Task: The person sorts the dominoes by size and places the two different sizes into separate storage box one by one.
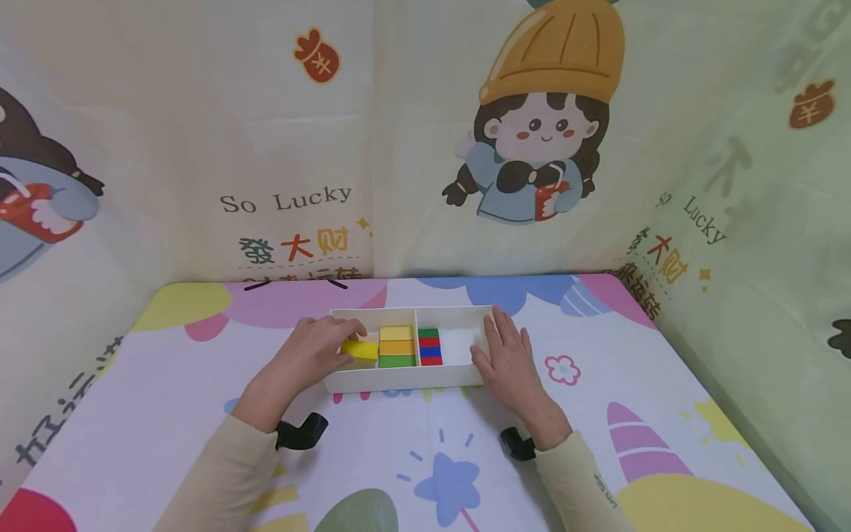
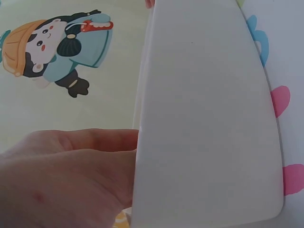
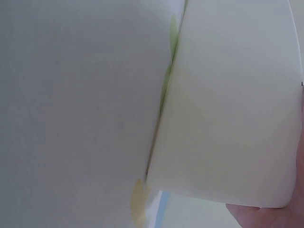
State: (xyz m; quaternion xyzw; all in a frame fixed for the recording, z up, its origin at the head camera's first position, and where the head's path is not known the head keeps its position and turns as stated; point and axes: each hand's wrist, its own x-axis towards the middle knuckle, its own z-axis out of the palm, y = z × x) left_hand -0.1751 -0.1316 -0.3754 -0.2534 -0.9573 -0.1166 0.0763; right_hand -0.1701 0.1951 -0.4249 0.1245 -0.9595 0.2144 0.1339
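A white two-compartment box sits on the table, its long front wall toward me. My left hand reaches over the left end and pinches a bright yellow block inside the left compartment. Beside that block lie a pale yellow block, an orange block and a green block, stacked in a row. My right hand rests on the box's right end with its fingers extended. In the left wrist view, the box wall hides my left fingertips.
Small green, red and blue blocks line the divider's right side in the right compartment. A patterned cloth covers the table, and a printed curtain hangs behind it. Each wrist wears a black mount.
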